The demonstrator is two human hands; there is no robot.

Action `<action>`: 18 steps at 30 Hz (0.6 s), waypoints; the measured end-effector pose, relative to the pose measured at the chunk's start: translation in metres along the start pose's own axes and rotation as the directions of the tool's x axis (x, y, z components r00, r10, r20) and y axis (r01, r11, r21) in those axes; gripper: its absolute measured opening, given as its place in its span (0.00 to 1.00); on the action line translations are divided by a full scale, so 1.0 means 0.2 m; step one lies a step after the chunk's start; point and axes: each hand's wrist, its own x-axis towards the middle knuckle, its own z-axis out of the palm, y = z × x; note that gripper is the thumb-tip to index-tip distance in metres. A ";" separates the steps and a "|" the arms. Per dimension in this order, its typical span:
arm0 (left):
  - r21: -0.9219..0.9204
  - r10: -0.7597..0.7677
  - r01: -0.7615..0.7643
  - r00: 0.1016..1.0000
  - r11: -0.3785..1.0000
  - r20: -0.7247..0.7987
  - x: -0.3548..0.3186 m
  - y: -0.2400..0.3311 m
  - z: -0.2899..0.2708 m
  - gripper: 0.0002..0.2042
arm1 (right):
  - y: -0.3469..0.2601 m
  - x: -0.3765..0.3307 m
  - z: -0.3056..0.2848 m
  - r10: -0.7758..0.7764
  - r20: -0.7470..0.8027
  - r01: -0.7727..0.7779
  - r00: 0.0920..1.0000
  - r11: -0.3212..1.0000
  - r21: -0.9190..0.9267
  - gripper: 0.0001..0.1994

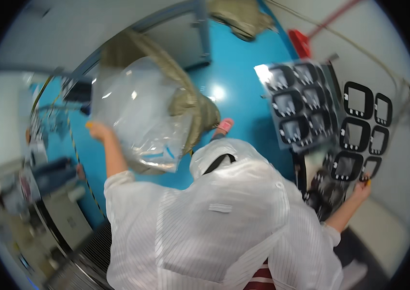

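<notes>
Out to the left, my left hand (99,131), with an orange fingertip cover, is closed at the edge of a large clear plastic bag (139,96). The bag looks slightly smeared by motion. Low on the right, my right hand (361,190), also with an orange fingertip cover, pinches the lower corner of a clear sheet (372,108) bearing black rounded frames (354,134). Beside that sheet, nearer the middle, lies a stack of clear sheets (302,104) with similar black frames. More black frame pieces (328,191) show below it, partly hidden by my arm.
An olive-brown sack (204,113) stands behind the bag, against a grey cabinet (178,41). Another olive sack (243,19) lies on the blue floor (231,58) at the far side. A red dustpan (300,43) leans by the wall. A person (52,176) is at the far left.
</notes>
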 end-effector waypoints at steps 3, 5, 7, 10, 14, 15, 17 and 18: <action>-0.466 -0.009 0.060 0.994 0.883 0.110 -0.10 0.27 0.03 0.09 | -0.28 -0.28 -0.57 -0.106 -0.329 0.133 0.938 0.989 0.061 0.12; -0.298 0.341 -0.284 0.926 0.911 0.159 -0.30 0.42 -0.39 0.18 | 0.02 -0.37 -0.74 -0.102 -0.441 0.178 0.892 0.975 0.134 0.14; -0.588 0.366 -0.221 0.920 0.778 0.138 -0.34 0.35 -0.35 0.20 | -0.05 -0.51 -0.93 -0.049 -0.498 0.206 0.866 0.942 0.266 0.15; -0.373 0.519 -0.437 0.841 0.819 0.155 -0.25 0.23 -0.42 0.15 | 0.42 -0.64 -0.69 -0.040 -0.561 0.204 0.827 0.950 0.234 0.09; -0.285 0.755 -0.700 0.626 0.655 0.195 0.02 0.52 -0.87 0.08 | 0.44 -0.73 -0.78 0.101 -0.727 0.299 0.680 0.866 0.400 0.09; -0.344 0.806 -0.744 0.588 0.572 0.067 0.06 0.60 -1.01 0.08 | 0.42 -0.74 -0.82 0.055 -0.693 0.271 0.719 0.896 0.352 0.10; -0.526 0.906 -0.810 0.393 0.259 -0.158 -0.08 0.76 -1.55 0.12 | 0.45 -0.79 -0.85 0.040 -0.648 0.207 0.760 0.931 0.301 0.11; -0.719 0.911 -0.691 0.339 0.072 -0.235 -0.22 0.79 -1.77 0.14 | 0.47 -0.79 -0.80 0.062 -0.650 0.197 0.757 0.927 0.318 0.11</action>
